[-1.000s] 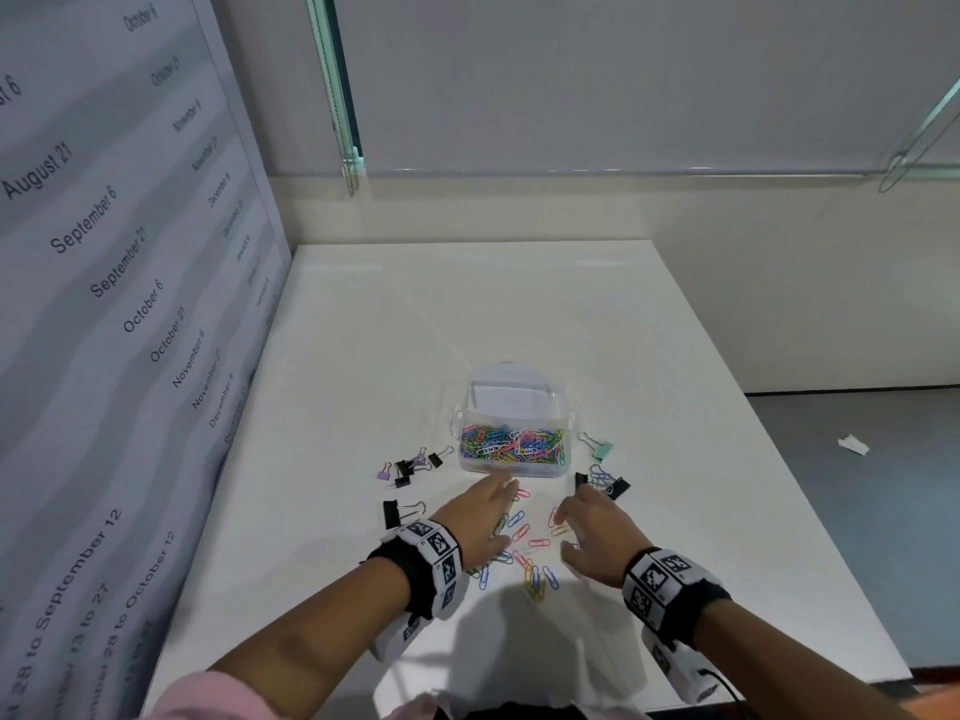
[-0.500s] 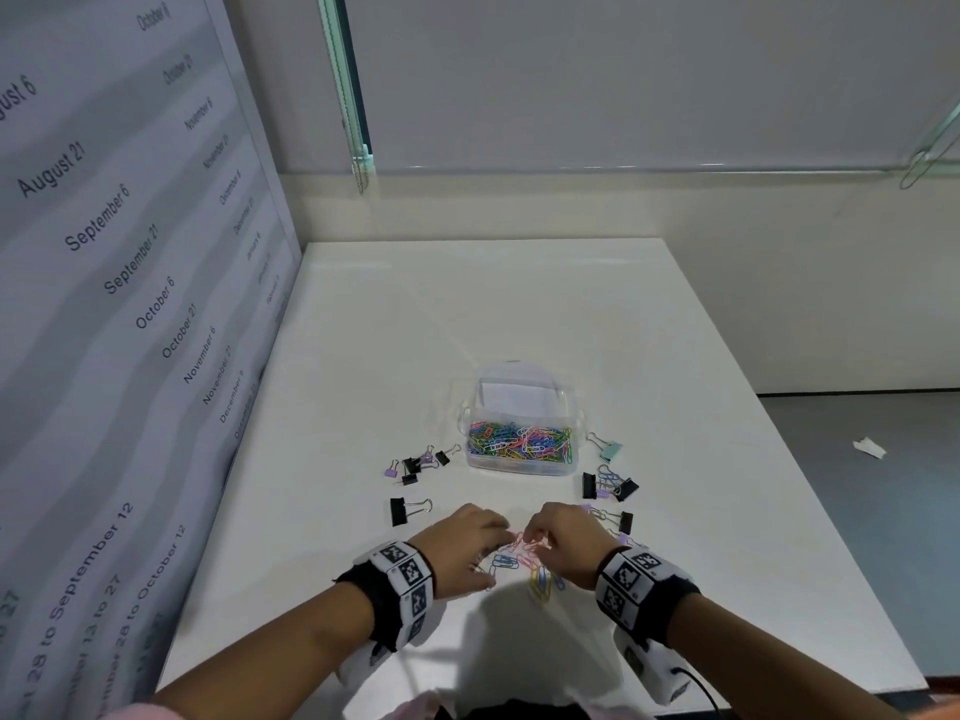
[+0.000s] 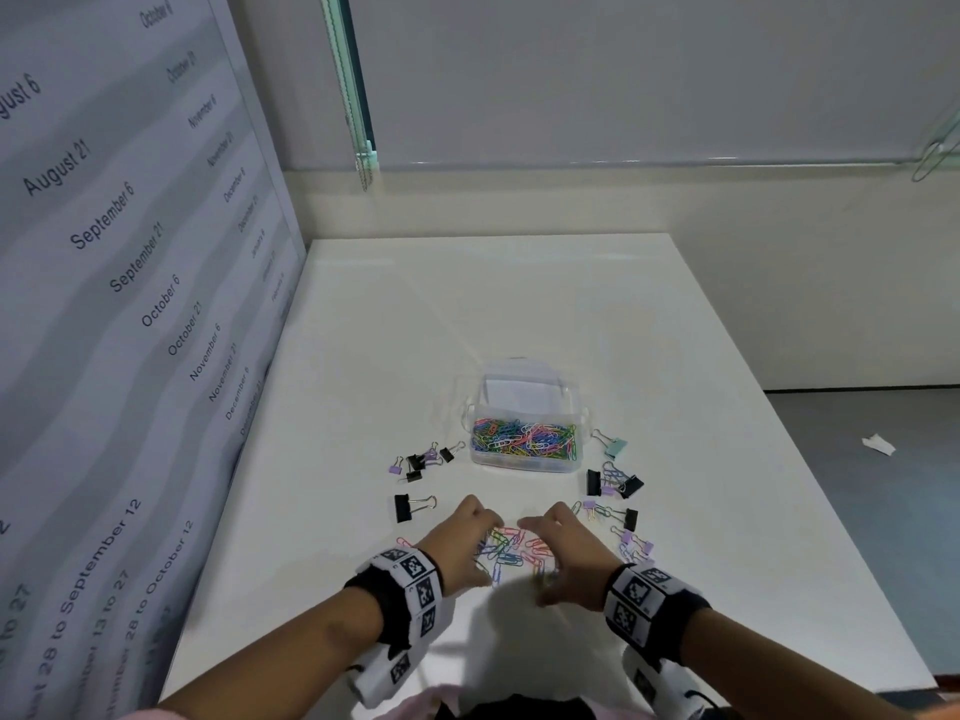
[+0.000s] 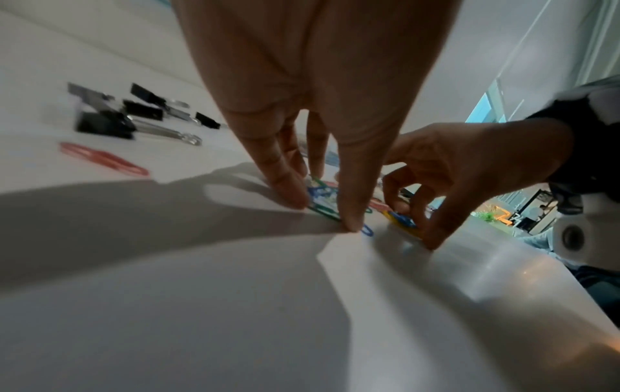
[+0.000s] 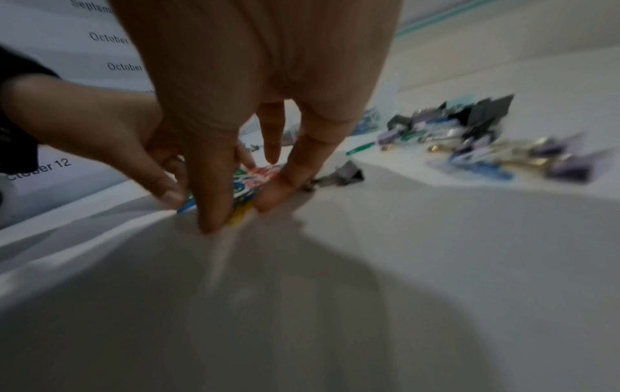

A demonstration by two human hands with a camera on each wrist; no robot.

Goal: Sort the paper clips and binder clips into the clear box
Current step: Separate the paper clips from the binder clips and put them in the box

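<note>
A little heap of colored paper clips point(image 3: 511, 550) is cupped between the left hand point(image 3: 457, 545) and the right hand point(image 3: 569, 556) on the white tabletop point(image 3: 363, 366). The left fingers point(image 4: 350, 212) and right fingers point(image 5: 214, 209) are bent down, with their tips set on the tabletop around the heap. It cannot be told if any clip is pinched. A black binder clip point(image 3: 404, 507) is seen to the left. More binder clips point(image 3: 613, 483) are scattered to the right. Farther back, the clear box point(image 3: 524, 433) is found, filled with bright paper clips.
</note>
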